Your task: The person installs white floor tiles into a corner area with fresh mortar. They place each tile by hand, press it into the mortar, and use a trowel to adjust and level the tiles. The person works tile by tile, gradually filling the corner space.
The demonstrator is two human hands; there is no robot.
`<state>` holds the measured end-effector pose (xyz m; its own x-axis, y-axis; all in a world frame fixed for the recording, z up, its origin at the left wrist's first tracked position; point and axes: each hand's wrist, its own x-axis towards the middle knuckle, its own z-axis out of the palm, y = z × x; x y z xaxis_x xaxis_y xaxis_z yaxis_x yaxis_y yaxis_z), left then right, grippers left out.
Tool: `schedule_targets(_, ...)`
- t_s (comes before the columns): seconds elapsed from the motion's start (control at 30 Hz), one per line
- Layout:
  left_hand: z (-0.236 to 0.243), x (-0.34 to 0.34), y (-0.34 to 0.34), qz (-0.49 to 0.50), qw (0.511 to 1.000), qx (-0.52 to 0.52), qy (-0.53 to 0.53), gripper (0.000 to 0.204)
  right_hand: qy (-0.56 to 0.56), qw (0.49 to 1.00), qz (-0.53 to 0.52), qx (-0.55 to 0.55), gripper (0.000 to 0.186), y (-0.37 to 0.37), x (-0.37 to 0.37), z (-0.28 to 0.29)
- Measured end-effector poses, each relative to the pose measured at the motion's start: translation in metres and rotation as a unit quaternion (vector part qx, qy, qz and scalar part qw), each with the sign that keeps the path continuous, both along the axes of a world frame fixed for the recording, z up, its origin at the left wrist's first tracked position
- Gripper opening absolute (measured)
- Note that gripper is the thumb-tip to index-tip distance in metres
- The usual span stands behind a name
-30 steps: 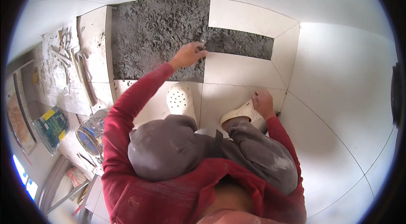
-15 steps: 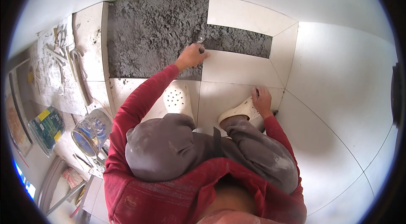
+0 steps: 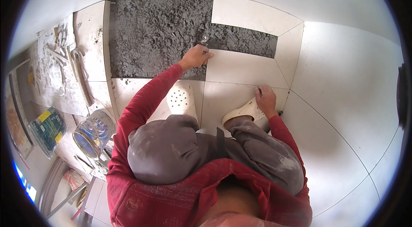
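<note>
My left hand [image 3: 195,57] is closed at the boundary between rough grey mortar [image 3: 150,34] and a cream floor tile [image 3: 244,66]. Its thumb and fingers come together at the tile's corner; what they grip, if anything, is hidden. Just beyond the fingertips a small shiny spot [image 3: 204,39] shows in the mortar, too small to name. My right hand [image 3: 266,99] rests beside my right clog [image 3: 245,112], with its fingers curled. Some dark thing shows near its wrist, and I cannot make out whether the hand holds it.
A second cream tile [image 3: 253,10] borders the mortar strip along the far wall. To the left stand a clear bucket [image 3: 92,135] and a dark green container [image 3: 48,130]. Tile offcuts [image 3: 58,55] lie farther left. My left clog [image 3: 181,100] is on the tiles near the mortar.
The view has shifted very slightly. Both hands stay in nearly the same places and poses.
</note>
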<state>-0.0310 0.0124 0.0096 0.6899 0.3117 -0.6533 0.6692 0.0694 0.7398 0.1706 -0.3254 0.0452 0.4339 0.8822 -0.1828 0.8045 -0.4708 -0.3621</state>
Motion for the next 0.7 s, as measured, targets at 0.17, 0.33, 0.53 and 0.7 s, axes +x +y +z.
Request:
schedule_targets(0.17,-0.0028,-0.0004,-0.0013,-0.008,1.000,0.020,-0.011,0.039,0.000,1.000,0.001,-0.016,0.019,0.0030,-0.0004,0.0024)
schedule_targets(0.33,-0.0030,-0.0002,-0.0025,-0.006,1.000,0.024,-0.012,0.040,-0.001,1.000,0.000,-0.017,0.020,0.0030,-0.0006,0.0026)
schedule_targets(0.53,0.0048,-0.0016,0.0006,0.010,0.999,0.008,0.029,0.038,0.005,0.999,-0.002,-0.033,0.022,0.0058,-0.0008,0.0039)
schedule_targets(0.7,0.0001,0.0001,0.0030,-0.014,0.999,-0.008,0.030,0.034,-0.001,0.999,0.001,-0.048,0.023,0.0098,-0.0007,0.0047)
